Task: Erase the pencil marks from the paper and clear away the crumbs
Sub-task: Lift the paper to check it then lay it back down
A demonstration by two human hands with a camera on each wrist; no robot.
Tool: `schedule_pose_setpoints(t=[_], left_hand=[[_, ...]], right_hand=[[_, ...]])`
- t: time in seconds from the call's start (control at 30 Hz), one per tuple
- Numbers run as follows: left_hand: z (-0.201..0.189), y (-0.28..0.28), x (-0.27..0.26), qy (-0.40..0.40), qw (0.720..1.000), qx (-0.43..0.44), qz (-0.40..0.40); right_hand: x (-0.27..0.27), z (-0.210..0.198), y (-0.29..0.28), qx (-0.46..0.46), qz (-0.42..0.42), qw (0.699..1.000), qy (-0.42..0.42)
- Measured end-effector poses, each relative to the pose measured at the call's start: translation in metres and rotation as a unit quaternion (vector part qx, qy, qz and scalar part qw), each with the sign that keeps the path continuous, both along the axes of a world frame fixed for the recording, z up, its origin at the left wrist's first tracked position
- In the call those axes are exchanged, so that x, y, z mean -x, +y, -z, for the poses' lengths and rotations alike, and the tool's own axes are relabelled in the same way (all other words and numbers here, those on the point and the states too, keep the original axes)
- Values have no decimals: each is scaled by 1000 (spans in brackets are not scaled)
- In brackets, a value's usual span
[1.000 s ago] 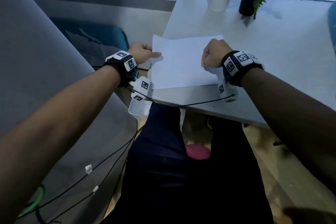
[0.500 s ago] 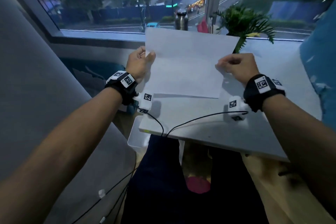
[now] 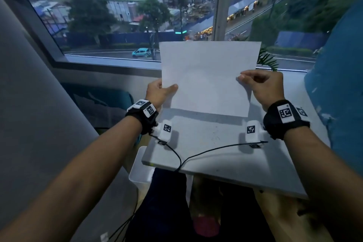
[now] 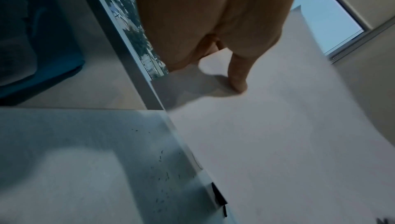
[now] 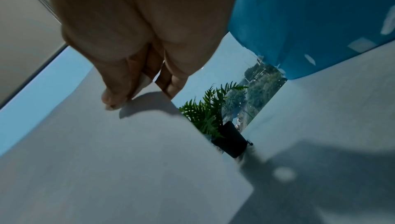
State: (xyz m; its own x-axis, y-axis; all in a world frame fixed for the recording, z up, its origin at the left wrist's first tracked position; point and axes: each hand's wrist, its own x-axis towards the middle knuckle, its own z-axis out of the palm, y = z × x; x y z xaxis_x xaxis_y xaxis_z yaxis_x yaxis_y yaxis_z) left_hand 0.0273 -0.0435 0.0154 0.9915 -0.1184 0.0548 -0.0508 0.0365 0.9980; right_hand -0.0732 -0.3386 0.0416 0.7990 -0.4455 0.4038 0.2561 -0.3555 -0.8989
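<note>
Beyond the window (image 3: 125, 25) lie a wet street, trees and a small blue car, and below the sill a white table (image 3: 216, 153) stands with its near edge over the person's lap. Held up in front of the glass is the paper (image 3: 206, 78), a plain white sheet lifted clear of the table and tilted back toward the window, its bottom edge hanging above the tabletop and casting a shadow there. No pencil marks can be made out on it in the head view. The left hand (image 3: 159, 92) pinches the sheet's left edge, thumb laid across the front and the fingers behind; the left wrist view shows the thumb (image 4: 237, 78) pressed flat on the paper. The right hand (image 3: 261, 86) pinches the right edge, thumb in front and curled fingers behind the sheet, which the right wrist view confirms. Dark crumbs (image 4: 164, 177) lie scattered on the table near its left edge, below the raised sheet. A potted plant (image 5: 215, 122) in a black pot stands on the table behind the paper's right side. Something blue (image 3: 337, 94) fills the right of the head view. Both wrists wear black bands with printed square markers, and thin black cables run from them across the table's front edge
</note>
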Motion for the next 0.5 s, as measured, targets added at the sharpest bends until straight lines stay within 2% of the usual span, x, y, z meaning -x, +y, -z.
schedule_pose_setpoints(t=[0.13, 0.23, 0.3, 0.4, 0.5], left_hand=[[-9, -12, 2, -19, 1000, -16, -2], [-12, -26, -2, -14, 994, -105, -17], [-15, -39, 1, -2, 990, -136, 37], [-19, -59, 10, 16, 964, -226, 137], [-18, -83, 25, 47, 961, -222, 157]], right_hand=[[4, -7, -10, 14, 24, 1000, -7], [6, -12, -23, 52, 67, 996, 14], [9, -17, -34, 80, 108, 991, 31], [19, -22, -50, 119, 155, 979, 56], [30, -25, -66, 196, 208, 955, 77]])
